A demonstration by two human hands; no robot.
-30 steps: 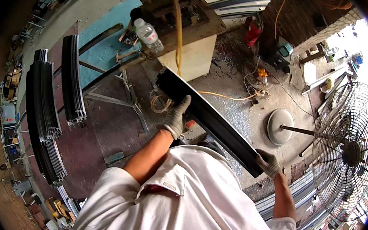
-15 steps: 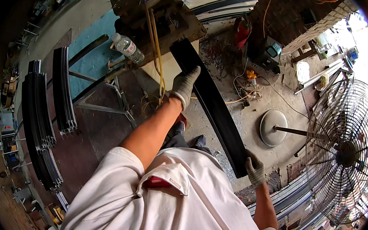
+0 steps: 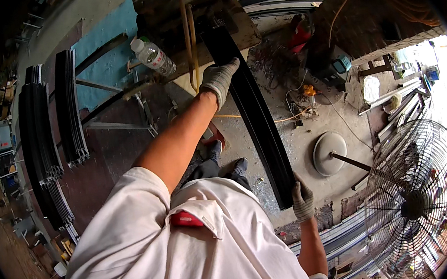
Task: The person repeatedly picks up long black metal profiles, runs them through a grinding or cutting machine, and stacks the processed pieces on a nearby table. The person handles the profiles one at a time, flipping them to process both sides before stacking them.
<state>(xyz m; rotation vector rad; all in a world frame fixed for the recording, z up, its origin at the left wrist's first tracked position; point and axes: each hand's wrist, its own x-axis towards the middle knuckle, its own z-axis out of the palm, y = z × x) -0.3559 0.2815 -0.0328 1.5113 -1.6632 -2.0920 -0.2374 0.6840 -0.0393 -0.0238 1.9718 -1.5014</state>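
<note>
A long black metal profile [image 3: 259, 124] with lengthwise grooves slants across the middle, from the machine [image 3: 178, 21] at the top down to the right. My left hand [image 3: 219, 81], in a pale knitted glove, is closed over it near its far end, thumb lying along the top. At the near end my right hand [image 3: 302, 201], gloved alike, grips the right edge; some of its fingers are hidden under the profile. The far end lies at the dark machine, where shadow makes contact hard to see. Two yellowish hoses [image 3: 192, 50] hang just left of it.
Stacks of black profiles [image 3: 38, 131] rest on a rack at left. A plastic bottle [image 3: 155, 57] stands beside the machine. To the right are a large caged fan [image 3: 413, 204], its round base [image 3: 327, 153], a cable and a brick pillar [image 3: 368, 10].
Both hands have carried the profile forward, so its far end reaches farther over the machine. My grip on it looks the same. The whole view has shifted a little.
</note>
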